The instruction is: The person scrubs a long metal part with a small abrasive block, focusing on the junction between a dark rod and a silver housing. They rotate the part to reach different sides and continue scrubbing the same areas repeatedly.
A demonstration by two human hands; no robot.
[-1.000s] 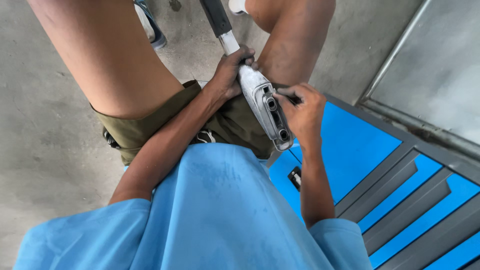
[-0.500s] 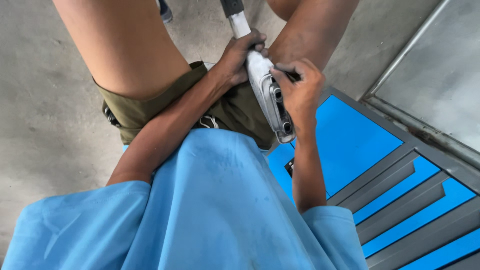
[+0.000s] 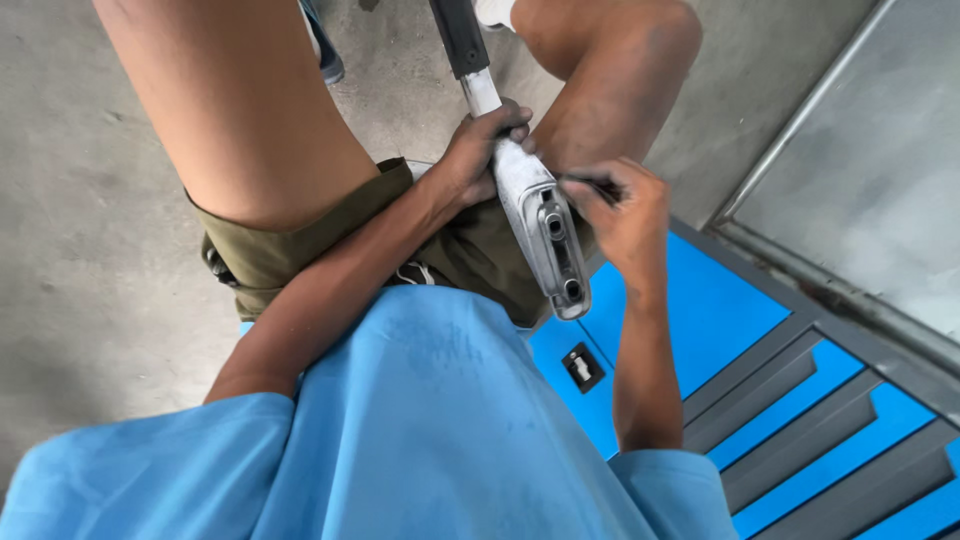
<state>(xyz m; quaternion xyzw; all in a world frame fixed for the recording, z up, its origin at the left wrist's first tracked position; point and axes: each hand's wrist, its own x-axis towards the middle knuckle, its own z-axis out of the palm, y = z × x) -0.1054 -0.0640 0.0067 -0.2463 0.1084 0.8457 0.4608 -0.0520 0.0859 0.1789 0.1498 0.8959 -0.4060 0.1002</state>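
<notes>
Concrete floor [image 3: 90,250] lies open leftward; left hand [image 3: 478,150] grips metal bar [image 3: 535,215], right hand [image 3: 625,215] pinches dark tool [image 3: 590,185].

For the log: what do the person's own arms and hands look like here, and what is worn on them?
Both arms are bare from the short sleeves down. The sleeves belong to a loose light blue shirt with faint dusty marks. The left hand and right hand are ungloved. No watch, ring or wristband is visible. Olive green shorts show below.
</notes>
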